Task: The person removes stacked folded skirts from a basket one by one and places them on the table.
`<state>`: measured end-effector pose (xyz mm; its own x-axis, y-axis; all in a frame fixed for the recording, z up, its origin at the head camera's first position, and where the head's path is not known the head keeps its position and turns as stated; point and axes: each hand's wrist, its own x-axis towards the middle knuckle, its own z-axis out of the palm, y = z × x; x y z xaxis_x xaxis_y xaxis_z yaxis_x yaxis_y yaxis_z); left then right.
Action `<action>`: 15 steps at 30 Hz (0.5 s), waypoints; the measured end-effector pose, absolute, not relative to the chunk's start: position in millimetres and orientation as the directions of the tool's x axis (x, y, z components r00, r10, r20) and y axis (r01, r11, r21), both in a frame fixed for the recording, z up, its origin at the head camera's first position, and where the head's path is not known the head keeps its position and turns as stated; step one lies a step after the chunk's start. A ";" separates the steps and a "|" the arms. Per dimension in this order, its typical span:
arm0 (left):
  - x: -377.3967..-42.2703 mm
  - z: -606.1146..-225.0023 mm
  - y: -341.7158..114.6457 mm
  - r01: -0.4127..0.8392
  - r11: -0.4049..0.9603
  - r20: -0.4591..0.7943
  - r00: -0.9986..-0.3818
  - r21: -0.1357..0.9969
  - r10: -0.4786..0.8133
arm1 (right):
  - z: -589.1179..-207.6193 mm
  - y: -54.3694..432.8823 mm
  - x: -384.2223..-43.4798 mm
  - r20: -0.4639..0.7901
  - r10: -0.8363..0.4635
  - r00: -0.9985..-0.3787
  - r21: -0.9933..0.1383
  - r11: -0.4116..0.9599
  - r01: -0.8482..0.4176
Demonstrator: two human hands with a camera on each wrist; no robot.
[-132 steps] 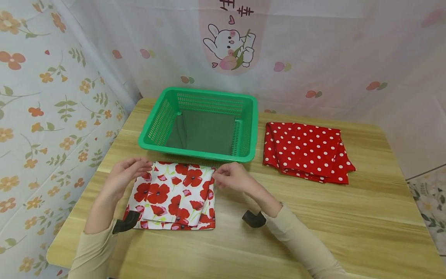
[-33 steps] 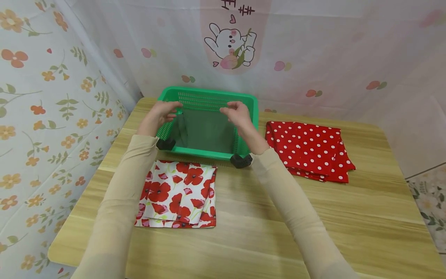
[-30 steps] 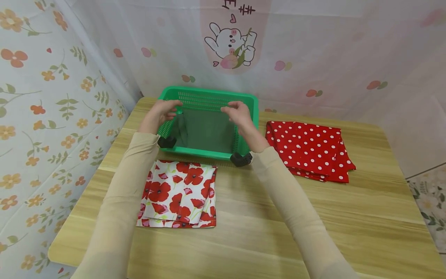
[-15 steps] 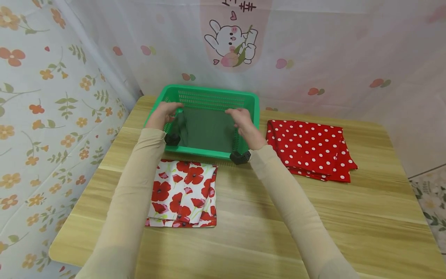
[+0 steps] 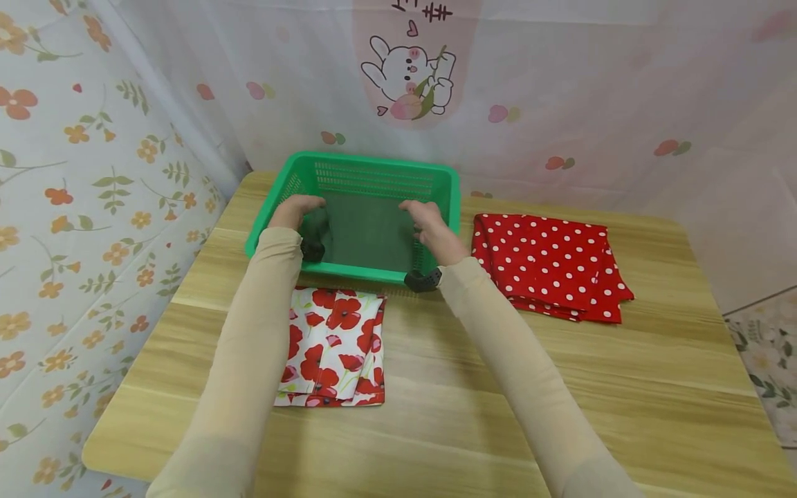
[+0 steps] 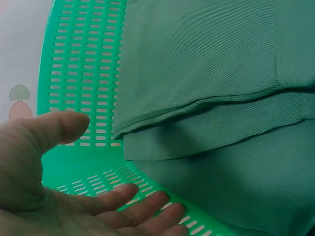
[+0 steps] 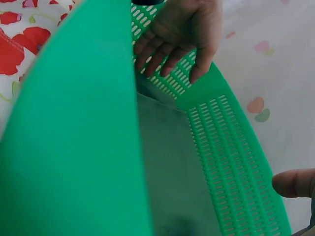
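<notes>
A green plastic basket [image 5: 349, 270] stands at the back of the table, with a folded grey-green cloth [image 5: 373, 232] lying flat on its bottom. Inside the basket's left end is my left hand [image 5: 294, 213], beside the cloth's edge. In the left wrist view its thumb and fingers [image 6: 115, 199] are spread apart, with nothing between them. My right hand [image 5: 434, 232] hangs over the basket's right end, fingers pointing inward above the cloth and holding nothing visible. Only its thumb [image 7: 295, 183] shows at the edge of the right wrist view.
In front of the basket lies a folded white cloth with red poppies [image 5: 336, 346], partly covered by my left sleeve. A folded red polka-dot cloth [image 5: 548, 263] lies right of the basket. A printed curtain [image 5: 560, 104] hangs behind the wooden table [image 5: 623, 387].
Both hands have left the poppy cloth and moved forward to the basket. Over the last second they have sunk a little lower inside its ends. The cloths stay put.
</notes>
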<state>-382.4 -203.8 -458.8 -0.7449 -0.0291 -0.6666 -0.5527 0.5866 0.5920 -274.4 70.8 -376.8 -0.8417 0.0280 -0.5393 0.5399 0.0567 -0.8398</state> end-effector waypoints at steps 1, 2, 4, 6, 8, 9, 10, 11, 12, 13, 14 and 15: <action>-371.6 -444.6 -197.4 -0.548 0.603 -0.669 -0.743 0.580 -0.032 | -377.2 70.4 -275.1 -0.543 0.028 -0.839 -0.837 0.059 0.544; -359.7 -430.3 -190.3 -0.545 0.615 -0.669 -0.743 0.570 -0.039 | -377.3 70.1 -275.7 -0.546 0.028 -0.837 -0.835 0.065 0.547; -344.3 -411.4 -182.0 -0.543 0.627 -0.674 -0.738 0.559 -0.038 | -378.1 69.7 -277.1 -0.546 0.031 -0.837 -0.833 0.085 0.546; -346.4 -414.7 -184.2 -0.526 0.651 -0.677 -0.736 0.547 -0.026 | -378.6 69.9 -278.5 -0.546 0.033 -0.837 -0.831 0.104 0.546; -367.3 -440.1 -196.5 -0.525 0.654 -0.690 -0.723 0.545 -0.006 | -379.1 70.5 -279.8 -0.550 0.033 -0.834 -0.825 0.133 0.549; -384.0 -460.1 -205.5 -0.535 0.647 -0.702 -0.712 0.543 0.000 | -379.5 71.0 -280.4 -0.557 0.030 -0.830 -0.818 0.152 0.554; -400.9 -480.5 -213.7 -0.547 0.640 -0.713 -0.701 0.540 0.003 | -379.9 71.7 -280.8 -0.566 0.024 -0.824 -0.810 0.171 0.561; -418.0 -500.8 -221.8 -0.548 0.642 -0.722 -0.692 0.536 0.013 | -380.2 72.6 -281.2 -0.579 0.021 -0.815 -0.797 0.198 0.571; -434.7 -520.9 -229.9 -0.552 0.637 -0.729 -0.684 0.538 0.022 | -380.6 73.6 -281.3 -0.594 0.016 -0.804 -0.782 0.223 0.582; -449.1 -538.0 -236.1 -0.565 0.626 -0.737 -0.676 0.538 0.023 | -381.3 74.4 -281.2 -0.610 0.007 -0.792 -0.767 0.247 0.592; -461.3 -552.3 -241.6 -0.574 0.618 -0.743 -0.669 0.537 0.025 | -381.8 75.3 -280.8 -0.626 -0.004 -0.780 -0.753 0.267 0.602; -472.8 -566.4 -246.9 -0.567 0.624 -0.744 -0.668 0.537 0.033 | -382.3 76.1 -280.4 -0.638 -0.014 -0.770 -0.741 0.280 0.610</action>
<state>-472.8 -246.9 -566.4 -0.6678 0.0327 -0.7436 -0.5674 0.6242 0.5370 -280.4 76.1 -382.3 -0.7695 -0.0139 -0.6385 0.6099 0.2805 -0.7412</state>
